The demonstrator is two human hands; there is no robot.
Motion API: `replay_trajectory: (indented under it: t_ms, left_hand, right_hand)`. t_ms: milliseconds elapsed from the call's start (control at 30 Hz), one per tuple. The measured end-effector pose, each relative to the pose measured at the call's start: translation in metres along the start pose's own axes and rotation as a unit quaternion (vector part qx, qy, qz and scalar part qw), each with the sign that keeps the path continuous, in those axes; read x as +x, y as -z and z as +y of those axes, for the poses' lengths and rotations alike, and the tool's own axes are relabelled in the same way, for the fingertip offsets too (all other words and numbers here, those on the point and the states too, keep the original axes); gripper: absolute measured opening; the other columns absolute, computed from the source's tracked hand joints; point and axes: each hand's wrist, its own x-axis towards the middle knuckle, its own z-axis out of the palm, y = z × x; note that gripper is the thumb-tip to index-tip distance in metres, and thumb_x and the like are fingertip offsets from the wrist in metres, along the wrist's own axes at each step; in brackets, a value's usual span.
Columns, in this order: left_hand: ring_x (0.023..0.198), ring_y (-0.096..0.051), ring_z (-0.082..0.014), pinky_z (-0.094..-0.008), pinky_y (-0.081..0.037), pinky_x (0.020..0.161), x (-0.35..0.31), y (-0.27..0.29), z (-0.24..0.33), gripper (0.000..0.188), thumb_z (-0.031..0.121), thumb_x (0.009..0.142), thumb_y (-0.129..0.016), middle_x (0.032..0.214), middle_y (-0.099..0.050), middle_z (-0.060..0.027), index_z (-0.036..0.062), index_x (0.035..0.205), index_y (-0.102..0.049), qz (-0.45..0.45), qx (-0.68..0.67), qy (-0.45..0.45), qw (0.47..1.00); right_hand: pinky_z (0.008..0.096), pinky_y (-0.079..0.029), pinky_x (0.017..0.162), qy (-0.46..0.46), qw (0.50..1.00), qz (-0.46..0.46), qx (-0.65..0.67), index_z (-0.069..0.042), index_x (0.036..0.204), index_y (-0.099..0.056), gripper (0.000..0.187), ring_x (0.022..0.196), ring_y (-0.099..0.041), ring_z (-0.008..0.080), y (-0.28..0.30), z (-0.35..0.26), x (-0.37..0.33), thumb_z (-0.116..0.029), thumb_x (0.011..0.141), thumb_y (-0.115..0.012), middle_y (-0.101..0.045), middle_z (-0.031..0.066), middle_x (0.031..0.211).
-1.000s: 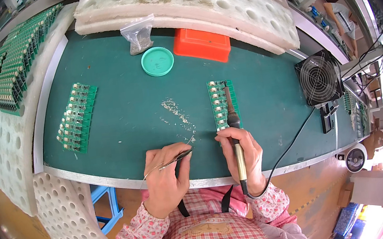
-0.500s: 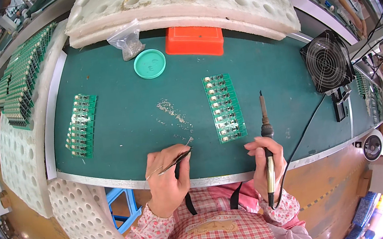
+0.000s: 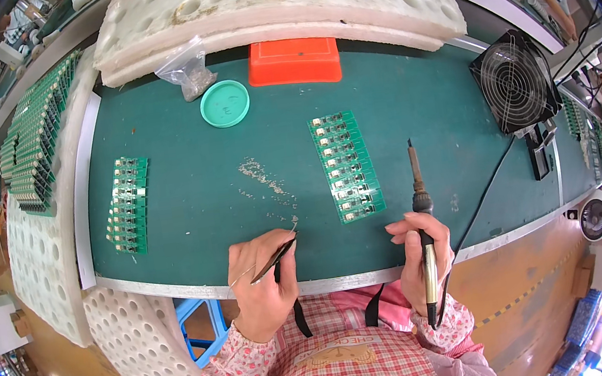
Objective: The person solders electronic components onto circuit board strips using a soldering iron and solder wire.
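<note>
My left hand (image 3: 264, 283) is closed at the front edge of the green mat, gripping dark tweezers (image 3: 274, 260). A thin wire, like solder, also runs through its fingers. The tweezers' tip is beside a scatter of tiny pale parts (image 3: 260, 175). In my right hand (image 3: 428, 240) is a soldering iron (image 3: 421, 199), held upright with its tip pointing away from me. Between the hands and farther off lies a green circuit board panel (image 3: 347, 167) with a row of white and black components. The iron's tip is to its right, apart from it.
A second board panel (image 3: 128, 205) lies at the left. Behind are a teal lid (image 3: 224, 104), a plastic bag (image 3: 189, 72), a red box (image 3: 294, 62) and white foam (image 3: 279, 10). A black fan (image 3: 515, 83) stands right, near the iron's cord (image 3: 490, 195). Stacked boards (image 3: 39, 134) fill the left foam.
The view has shifted slightly, so the table items appear a little farther left. Both hands keep their grips and stay almost where they were.
</note>
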Motion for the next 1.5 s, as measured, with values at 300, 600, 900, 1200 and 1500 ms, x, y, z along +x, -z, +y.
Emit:
replay_trajectory:
  t_ms: [300, 600, 900, 1200, 1500]
  left_hand:
    - [0.084, -0.065, -0.0273, -0.0367, -0.048, 0.076, 0.003, 0.000, 0.002, 0.013, -0.005, 0.085, -0.067, 0.098, -0.071, -0.0091, 0.0015, 0.096, -0.068, -0.008, 0.003, -0.013, 1.000]
    - [0.089, -0.067, -0.0289, -0.0355, -0.053, 0.078, 0.014, -0.030, 0.028, 0.014, -0.007, 0.085, -0.067, 0.099, -0.072, -0.0115, -0.0006, 0.097, -0.067, -0.043, -0.085, -0.012, 0.995]
    - [0.086, -0.066, -0.0290, -0.0370, -0.051, 0.076, 0.014, -0.036, 0.025, 0.025, -0.008, 0.080, -0.072, 0.103, -0.071, -0.0097, 0.0027, 0.102, -0.068, -0.050, -0.048, -0.041, 0.997]
    - [0.086, -0.068, -0.0252, -0.0359, -0.049, 0.076, 0.018, -0.037, 0.027, 0.025, -0.007, 0.081, -0.073, 0.100, -0.072, -0.0086, 0.0035, 0.103, -0.068, -0.056, -0.016, -0.066, 0.996]
    - [0.086, -0.068, -0.0249, -0.0357, -0.049, 0.076, 0.018, -0.036, 0.028, 0.027, -0.007, 0.080, -0.073, 0.100, -0.072, -0.0078, 0.0044, 0.104, -0.068, -0.058, -0.010, -0.062, 0.996]
  right_hand:
    - [0.0337, -0.051, 0.061, 0.054, 0.998, 0.014, -0.040, -0.001, 0.117, -0.062, 0.022, 0.065, -0.061, 0.0211, 0.013, 0.008, -0.003, -0.013, 0.098, -0.062, -0.067, 0.0095, 0.079]
    - [0.0326, -0.046, 0.056, 0.048, 0.994, 0.095, 0.019, -0.003, 0.105, -0.066, 0.023, 0.060, -0.057, 0.0201, 0.021, 0.019, -0.019, -0.023, 0.096, -0.069, -0.062, 0.0074, 0.072]
    - [0.0316, -0.043, 0.050, 0.055, 0.991, 0.107, 0.057, 0.000, 0.102, -0.064, 0.018, 0.055, -0.055, 0.0195, 0.019, 0.025, -0.018, -0.015, 0.093, -0.070, -0.065, 0.0087, 0.074]
    - [0.0315, -0.043, 0.049, 0.045, 0.993, 0.092, 0.064, 0.000, 0.102, -0.064, 0.018, 0.054, -0.054, 0.0189, 0.020, 0.025, -0.020, -0.012, 0.091, -0.071, -0.065, 0.0090, 0.075]
    - [0.0318, -0.043, 0.048, 0.040, 0.992, 0.089, 0.079, 0.000, 0.102, -0.065, 0.017, 0.053, -0.054, 0.0191, 0.021, 0.022, -0.019, -0.013, 0.092, -0.070, -0.061, 0.0081, 0.069]
